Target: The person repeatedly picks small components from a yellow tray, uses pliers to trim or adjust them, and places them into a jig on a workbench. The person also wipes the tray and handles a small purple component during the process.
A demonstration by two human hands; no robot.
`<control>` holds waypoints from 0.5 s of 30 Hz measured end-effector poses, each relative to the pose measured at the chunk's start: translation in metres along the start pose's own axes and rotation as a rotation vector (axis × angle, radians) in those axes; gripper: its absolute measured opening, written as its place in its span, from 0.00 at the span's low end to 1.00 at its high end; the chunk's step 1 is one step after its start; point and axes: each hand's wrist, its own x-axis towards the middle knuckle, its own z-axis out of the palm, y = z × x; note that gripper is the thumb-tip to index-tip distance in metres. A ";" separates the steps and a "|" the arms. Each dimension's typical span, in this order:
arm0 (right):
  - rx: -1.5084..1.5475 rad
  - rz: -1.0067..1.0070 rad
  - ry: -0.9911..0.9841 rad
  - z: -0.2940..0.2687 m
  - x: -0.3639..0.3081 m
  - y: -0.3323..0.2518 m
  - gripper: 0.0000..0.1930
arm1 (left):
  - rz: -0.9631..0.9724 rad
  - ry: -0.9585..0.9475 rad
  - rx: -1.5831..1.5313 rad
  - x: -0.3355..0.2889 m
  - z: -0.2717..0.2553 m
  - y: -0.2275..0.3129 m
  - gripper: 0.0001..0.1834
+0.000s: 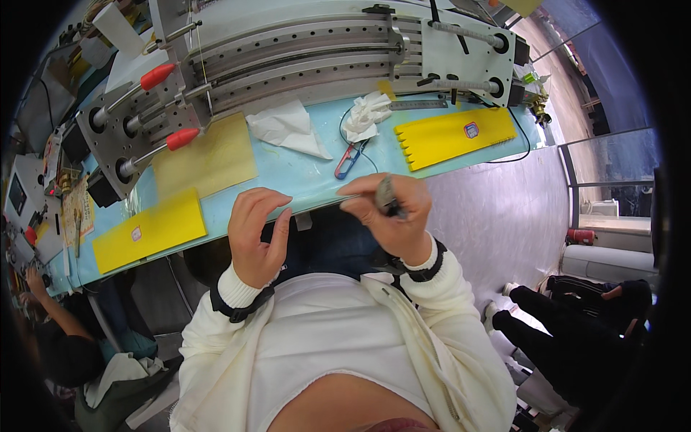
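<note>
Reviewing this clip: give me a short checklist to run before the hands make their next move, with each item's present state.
1. Right hand has a firm pinch on the small dark part: ok.
2. Left hand free, fingers curled, holding nothing visible: ok.
3. Thread snips on the blue table, apart from both hands: ok.
4. Yellow comb-edged sheet lying flat: ok.
5. Crumpled white cloth clear of the machine rails: ok.
6. What the dark part is: cannot tell.
</note>
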 end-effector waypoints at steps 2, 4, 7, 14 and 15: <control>0.069 0.056 0.129 -0.008 0.005 0.003 0.07 | -0.014 0.008 -0.006 -0.001 -0.001 -0.002 0.10; 0.128 0.196 0.161 -0.013 0.006 0.004 0.09 | -0.017 0.004 -0.012 -0.001 -0.002 -0.004 0.10; 0.129 0.296 0.051 -0.015 0.009 0.009 0.12 | -0.032 0.009 -0.032 0.001 -0.003 -0.004 0.10; -0.087 0.284 -0.234 0.008 0.011 0.019 0.15 | -0.092 0.014 -0.138 0.008 -0.005 0.001 0.10; -0.128 0.262 -0.249 0.010 0.012 0.019 0.13 | -0.104 0.017 -0.153 0.009 -0.005 0.002 0.10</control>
